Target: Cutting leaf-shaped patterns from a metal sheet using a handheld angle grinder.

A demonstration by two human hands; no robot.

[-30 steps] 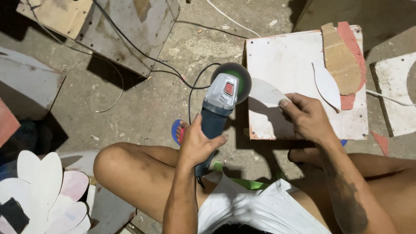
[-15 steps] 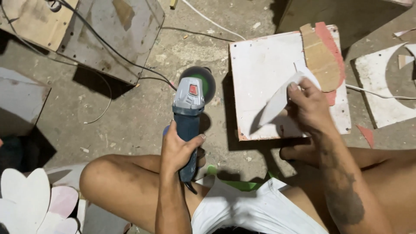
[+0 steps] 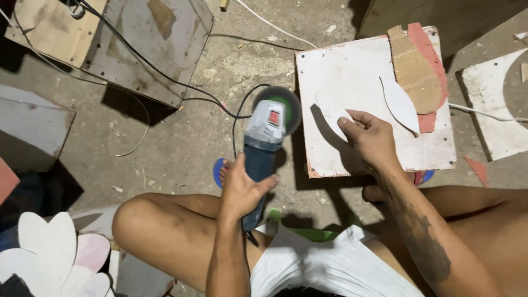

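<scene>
My left hand (image 3: 242, 190) grips the blue handle of a grey angle grinder (image 3: 269, 124), whose disc spins just off the left edge of a white square board (image 3: 352, 71) lying on the concrete floor. On that board my right hand (image 3: 371, 140) pinches a thin white petal-shaped cutout (image 3: 330, 107), holding it near the disc. A second white petal (image 3: 400, 103) lies further right, overlapping a brown cardboard template (image 3: 412, 71) and a red shape (image 3: 426, 55). My bare knees frame the bottom of the view.
The grinder's black cable (image 3: 165, 82) runs up left across a grey worn panel (image 3: 148, 44). White flower-shaped cutouts (image 3: 49, 258) lie at the bottom left. Another white panel (image 3: 495, 104) sits on the right, and a white cord (image 3: 275, 25) crosses the top.
Half a second ago my right hand had the petal lifted over the board's right side; now it holds it low by the left edge, next to the grinder disc.
</scene>
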